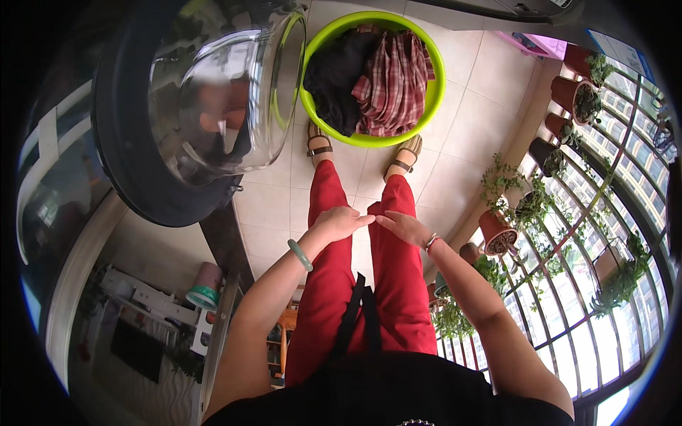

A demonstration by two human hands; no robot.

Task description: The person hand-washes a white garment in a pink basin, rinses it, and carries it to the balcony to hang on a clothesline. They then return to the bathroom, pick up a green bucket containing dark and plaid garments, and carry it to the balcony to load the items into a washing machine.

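My left hand and my right hand meet in front of my thighs, their fingertips touching or nearly so. Both have fingers stretched out, and I see nothing held in either. Beyond my feet, on the tiled floor, stands a lime-green basin. A red plaid garment fills its right side. Bunched dark clothing lies on its left. To the left, a round glass washer door with a dark rim hangs open beside the basin, apart from my hands.
Potted plants line the barred window on the right. A dark appliance edge and a pink plastic container sit at the upper right. At the lower left, a pink and green pot stands past a frame.
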